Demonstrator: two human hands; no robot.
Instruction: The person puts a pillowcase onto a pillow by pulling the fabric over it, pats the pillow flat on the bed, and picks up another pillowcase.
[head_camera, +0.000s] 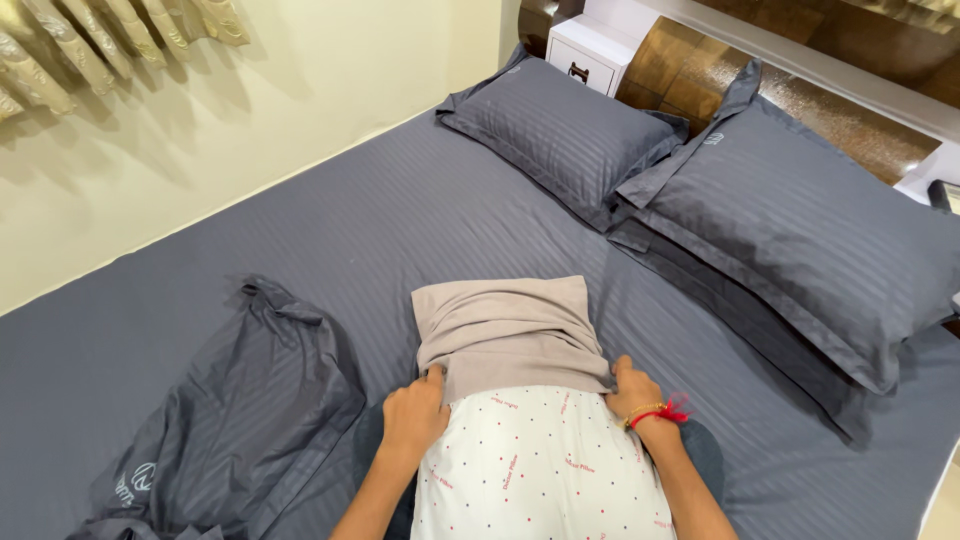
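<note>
My hands on the pillow

My left hand (413, 412) and right hand (632, 388) each grip the beige cover's (505, 330) edge over the dotted white pillow (535, 465) on the bed (400, 215).

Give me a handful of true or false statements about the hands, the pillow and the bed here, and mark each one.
1. Both hands grip the edge of the taupe cover. True: the left hand and the right hand each pinch the taupe cover.
2. The white dotted pillow is fully inside the cover. False: most of it shows bare.
3. Two grey pillows lie at the head of the bed. True: one grey pillow, another.
4. The loose grey pillowcase lies right of the hands. False: it lies to the left.
5. A red thread is on the left wrist. False: the red thread is on the right wrist.
</note>
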